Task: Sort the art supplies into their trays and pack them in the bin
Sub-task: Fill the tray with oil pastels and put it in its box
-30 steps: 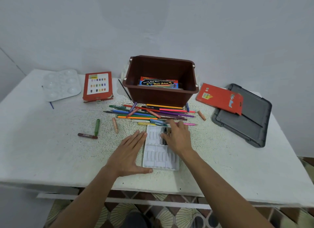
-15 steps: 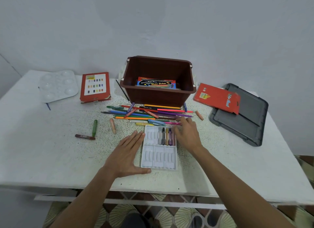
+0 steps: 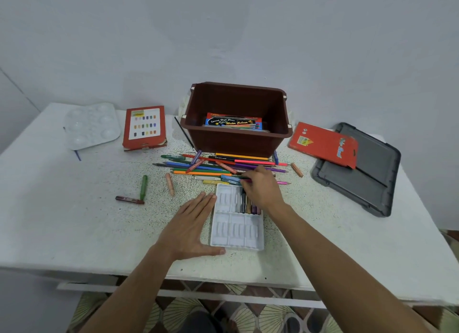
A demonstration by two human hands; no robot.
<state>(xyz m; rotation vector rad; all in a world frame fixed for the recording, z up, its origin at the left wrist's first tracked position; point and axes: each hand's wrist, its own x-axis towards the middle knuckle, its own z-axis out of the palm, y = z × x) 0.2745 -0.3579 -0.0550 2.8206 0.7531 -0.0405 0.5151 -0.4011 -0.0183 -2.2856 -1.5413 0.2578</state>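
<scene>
While my right hand [image 3: 264, 188] hovers over the far end of the white tray [image 3: 236, 233], its fingertips [image 3: 249, 178] bunch at the near edge of the pencil pile [image 3: 218, 167]; whether they hold one I cannot tell. My left hand [image 3: 191, 223] lies flat, fingers straight, against the tray's left side. Crayons [image 3: 248, 208] lie in its far slots; the brown bin [image 3: 238, 143] stands behind the pile.

bin [image 3: 236, 141] brown | tray [image 3: 236, 233] white | table [image 3: 74, 220] white, speckled | lid [image 3: 367, 188] grey | carton [image 3: 323, 143] red
</scene>
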